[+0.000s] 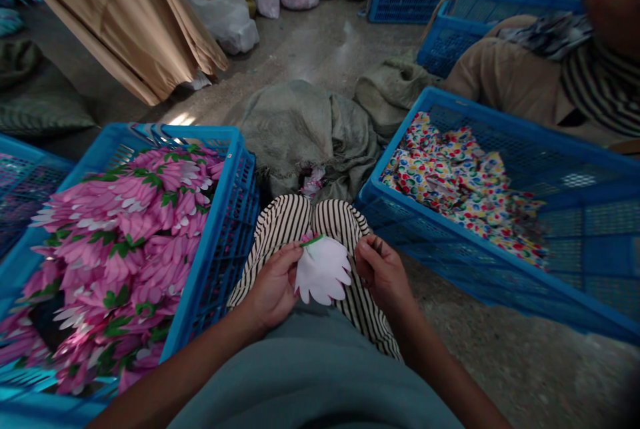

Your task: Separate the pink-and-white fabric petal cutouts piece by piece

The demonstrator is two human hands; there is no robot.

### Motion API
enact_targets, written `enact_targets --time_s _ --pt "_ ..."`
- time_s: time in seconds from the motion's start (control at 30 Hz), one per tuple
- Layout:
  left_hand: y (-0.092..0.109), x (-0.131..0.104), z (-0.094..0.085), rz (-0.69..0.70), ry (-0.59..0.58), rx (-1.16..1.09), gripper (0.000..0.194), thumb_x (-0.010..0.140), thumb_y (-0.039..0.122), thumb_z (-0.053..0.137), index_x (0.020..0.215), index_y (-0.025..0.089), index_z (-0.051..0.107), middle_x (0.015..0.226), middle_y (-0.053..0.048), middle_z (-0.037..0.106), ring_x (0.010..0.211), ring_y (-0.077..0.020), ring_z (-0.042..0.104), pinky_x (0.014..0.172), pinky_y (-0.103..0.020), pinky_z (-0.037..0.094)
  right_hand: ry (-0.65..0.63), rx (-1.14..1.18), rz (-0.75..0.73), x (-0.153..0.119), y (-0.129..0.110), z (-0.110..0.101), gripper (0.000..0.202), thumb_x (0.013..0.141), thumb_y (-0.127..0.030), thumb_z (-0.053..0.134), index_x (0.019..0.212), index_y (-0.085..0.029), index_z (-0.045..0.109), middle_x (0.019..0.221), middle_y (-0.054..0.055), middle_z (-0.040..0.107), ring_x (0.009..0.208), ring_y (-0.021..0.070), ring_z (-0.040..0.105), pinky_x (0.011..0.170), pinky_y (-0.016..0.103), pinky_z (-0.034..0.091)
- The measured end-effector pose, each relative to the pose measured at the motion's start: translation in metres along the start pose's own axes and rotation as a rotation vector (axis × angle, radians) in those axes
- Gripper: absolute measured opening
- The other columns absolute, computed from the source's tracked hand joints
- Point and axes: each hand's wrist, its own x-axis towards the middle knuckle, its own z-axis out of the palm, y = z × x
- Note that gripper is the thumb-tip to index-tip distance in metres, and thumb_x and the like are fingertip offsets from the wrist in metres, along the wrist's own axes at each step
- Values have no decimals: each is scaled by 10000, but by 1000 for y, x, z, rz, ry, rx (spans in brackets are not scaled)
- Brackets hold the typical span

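Note:
A petal-shaped fabric piece [324, 270], white on the side facing me, with a scalloped lower edge and a green and pink top, is pinched at its left side by my left hand [274, 287]. My right hand [383, 272] is closed just to the right of the piece, apart from it, thumb against curled fingers; whether something small is between them I cannot make out. Both hands are above my lap, over black-and-white striped cloth [280, 225]. Pink fabric flowers with green tops [135, 235] fill the blue crate [203, 269] at my left.
At my right a blue crate [450, 215] holds colourful patterned fabric pieces [455, 179]. Grey-green sacks [300, 129] lie ahead of my knees. A seated person [525, 75] is beyond the right crate. Tan cloth [120, 15] hangs at upper left, and white bags [227, 19] stand behind.

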Motion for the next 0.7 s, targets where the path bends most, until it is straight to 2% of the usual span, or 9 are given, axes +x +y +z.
enact_targets --time_s 0.1,0.23,0.37,0.47,0.7 --pt "1 0 0 -40 -2 -62 238 768 98 477 982 118 580 836 -66 677 687 -152 634 612 -237 498 -59 76 100 -2 5 3 197 715 -317 607 690 -170 480 443 -101 354 319 19 209 294 136 143" --pt "2 2 0 -76 -15 -135 213 805 123 434 970 115 569 862 -73 674 745 -168 638 701 -279 500 -238 187 275 -10 11 6 227 703 -339 618 799 -172 498 419 -113 353 297 17 181 288 135 143" --pt "3 5 0 -99 -27 -139 254 818 156 417 1030 100 544 895 -95 668 767 -188 639 739 -316 496 -346 208 304 -15 12 9 235 701 -341 626 795 -168 497 410 -109 374 294 11 174 289 130 169" --pt "3 5 0 -105 -26 -128 268 811 159 428 1051 102 535 905 -98 665 764 -191 639 741 -321 496 -302 216 276 -14 11 11 242 683 -325 647 806 -175 501 396 -116 372 283 14 189 276 129 186" --pt "0 5 -5 -41 -38 -64 258 756 131 500 1003 120 571 887 -79 664 765 -177 630 726 -293 491 -133 158 278 -13 13 18 240 614 -265 692 728 -182 498 446 -87 498 263 12 274 254 121 198"
